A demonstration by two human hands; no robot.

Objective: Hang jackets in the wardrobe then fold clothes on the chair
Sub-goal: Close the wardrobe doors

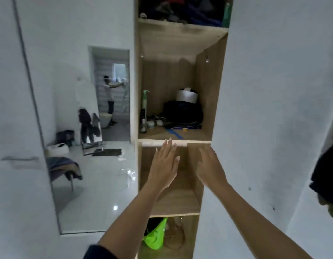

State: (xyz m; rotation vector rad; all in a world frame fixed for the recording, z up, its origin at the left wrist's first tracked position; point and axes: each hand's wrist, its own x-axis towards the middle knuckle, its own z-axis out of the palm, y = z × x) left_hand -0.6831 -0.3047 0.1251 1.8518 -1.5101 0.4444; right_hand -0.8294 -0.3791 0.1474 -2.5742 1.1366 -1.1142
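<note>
I face an open wooden wardrobe with several shelf compartments. My left hand and my right hand are both raised in front of a bare compartment, fingers spread, holding nothing. The fingertips of my left hand reach the front edge of the shelf above it. A chair draped with clothes shows in the mirror on the left. A dark garment hangs at the far right edge.
The shelf above holds a green bottle, dark folded clothes and a white roll. A neon green bag lies in the lower compartment. The white wardrobe door stands open on the right. A mirror door reflects a person.
</note>
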